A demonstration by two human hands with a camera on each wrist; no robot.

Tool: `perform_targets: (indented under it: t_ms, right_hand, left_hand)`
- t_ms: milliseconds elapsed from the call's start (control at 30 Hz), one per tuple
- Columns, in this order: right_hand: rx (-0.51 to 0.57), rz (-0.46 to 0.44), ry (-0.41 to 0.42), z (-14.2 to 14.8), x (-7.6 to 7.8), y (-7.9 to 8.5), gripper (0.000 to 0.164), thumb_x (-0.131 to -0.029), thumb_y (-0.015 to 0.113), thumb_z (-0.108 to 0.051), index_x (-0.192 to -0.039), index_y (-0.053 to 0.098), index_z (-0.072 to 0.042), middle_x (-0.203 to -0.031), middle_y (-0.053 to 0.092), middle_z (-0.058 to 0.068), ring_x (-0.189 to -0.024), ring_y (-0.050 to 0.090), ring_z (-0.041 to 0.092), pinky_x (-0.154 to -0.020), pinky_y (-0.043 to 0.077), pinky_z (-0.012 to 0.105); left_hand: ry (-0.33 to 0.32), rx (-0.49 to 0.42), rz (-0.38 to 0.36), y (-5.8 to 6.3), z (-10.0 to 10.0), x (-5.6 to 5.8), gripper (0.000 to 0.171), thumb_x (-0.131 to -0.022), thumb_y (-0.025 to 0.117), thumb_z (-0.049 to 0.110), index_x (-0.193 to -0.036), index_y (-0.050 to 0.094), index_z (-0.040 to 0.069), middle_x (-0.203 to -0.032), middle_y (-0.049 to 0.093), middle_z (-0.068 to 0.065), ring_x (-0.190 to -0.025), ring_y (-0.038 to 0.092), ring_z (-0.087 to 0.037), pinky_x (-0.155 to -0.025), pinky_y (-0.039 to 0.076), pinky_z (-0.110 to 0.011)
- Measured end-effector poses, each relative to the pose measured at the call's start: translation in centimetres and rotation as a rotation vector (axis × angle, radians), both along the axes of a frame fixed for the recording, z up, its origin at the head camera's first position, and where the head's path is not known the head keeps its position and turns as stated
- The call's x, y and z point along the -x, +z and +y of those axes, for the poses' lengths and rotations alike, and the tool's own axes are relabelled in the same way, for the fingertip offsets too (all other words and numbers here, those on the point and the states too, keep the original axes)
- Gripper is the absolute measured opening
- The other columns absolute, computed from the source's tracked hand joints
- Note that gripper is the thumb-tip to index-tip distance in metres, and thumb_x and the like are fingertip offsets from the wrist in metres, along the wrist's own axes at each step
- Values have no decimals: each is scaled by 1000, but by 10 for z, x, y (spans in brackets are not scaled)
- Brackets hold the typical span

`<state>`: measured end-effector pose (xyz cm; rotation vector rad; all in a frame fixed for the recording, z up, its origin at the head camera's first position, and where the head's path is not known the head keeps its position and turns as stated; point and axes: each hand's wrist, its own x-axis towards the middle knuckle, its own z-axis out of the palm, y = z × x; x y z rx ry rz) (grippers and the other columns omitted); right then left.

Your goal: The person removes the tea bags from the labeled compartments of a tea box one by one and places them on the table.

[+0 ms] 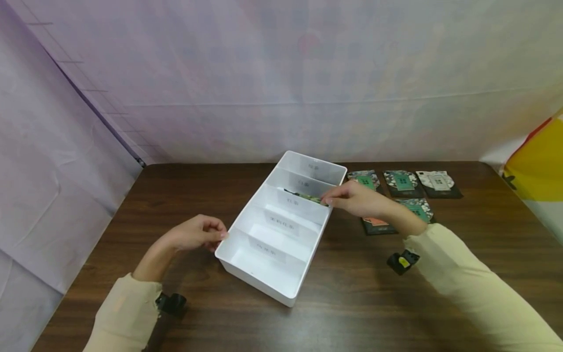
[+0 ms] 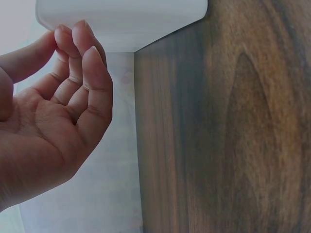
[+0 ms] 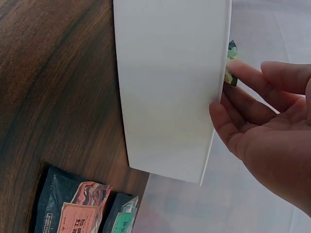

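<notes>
A white divided storage box stands at an angle on the table, with printed labels on its inner walls. My left hand pinches its near left rim; in the left wrist view the thumb meets the index finger at the edge. My right hand reaches over the right rim. Its fingertips touch a dark green patterned packet in the second compartment from the far end. In the right wrist view only an end of that packet shows above the rim, and the thumb stands apart from it.
Right of the box lie several flat packets, among them a green-labelled one, a pale one and a red-labelled one partly under my right forearm. Pale cloth hangs behind the dark wooden table.
</notes>
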<state>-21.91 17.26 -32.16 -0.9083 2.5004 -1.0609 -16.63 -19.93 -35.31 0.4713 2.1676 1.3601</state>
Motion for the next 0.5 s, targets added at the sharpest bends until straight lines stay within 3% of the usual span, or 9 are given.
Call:
perform_targets:
  t_ms: [267,500]
  right_hand:
    - [-25,-40,-96,2,2,6,26,-95,47,-10,-110,64,2,-111,62,17,-107,54,31,-87,42,48]
    - [-43,-36,-98,-4,6,7,27,-95,48,-12,-110,63,5,-110,61,18,-104,54,31,-84,44,46]
  left_hand:
    - [-6,-4,6,0,0,0,16,-91,51,1,-89,53,-15,-71,54,-2,-64,53,-15,-59,48,-30]
    - [6,11,3,1,0,0,15,-91,51,1,-89,54,-14,-70,54,-3,-64,54,-16,-59,48,-31]
